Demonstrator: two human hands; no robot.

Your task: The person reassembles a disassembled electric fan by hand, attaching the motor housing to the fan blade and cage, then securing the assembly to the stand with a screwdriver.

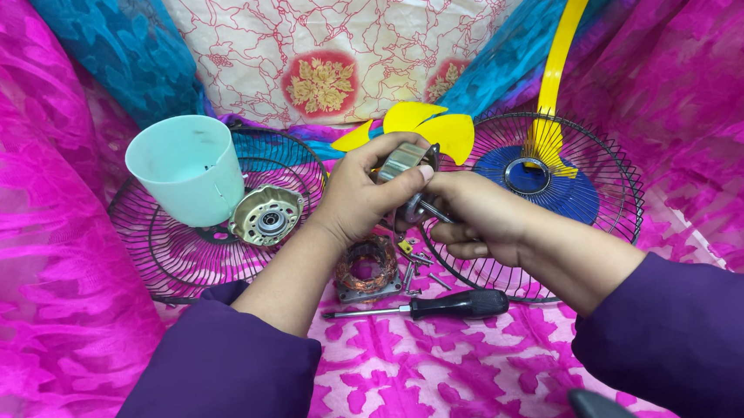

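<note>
Rotor (pixel 405 159), a grey metal drum on a shaft, is held up between both hands at the centre of the view, above a pink patterned cloth (pixel 419 380). The left hand (pixel 362 196) is closed around the drum, thumb pressed on its top. The right hand (pixel 477 219) is curled shut around the shaft end and a small metal piece below it; what the fingertips pinch is hidden.

Nearest the viewer, just below the hands, a black-handled screwdriver (pixel 435 306) lies flat on the cloth. Directly under the left hand sits a stator (pixel 367 269) with copper windings, and beside it a scatter of loose screws (pixel 415 263).

Left of the left hand, a wire fan guard (pixel 174 249) holds a round metal motor cover (pixel 266 215) and a pale green plastic housing (pixel 188 168). Right of the right hand lies a second guard (pixel 597 176) with a blue centre. Beyond the hands, yellow fan blades (pixel 436 126) rest against a cream floral cushion (pixel 334 46).

This looks like the motor being taken apart or refitted, the rotor being handled. A next move would likely call for a steady grip on the drum while the right fingers work the shaft piece.
</note>
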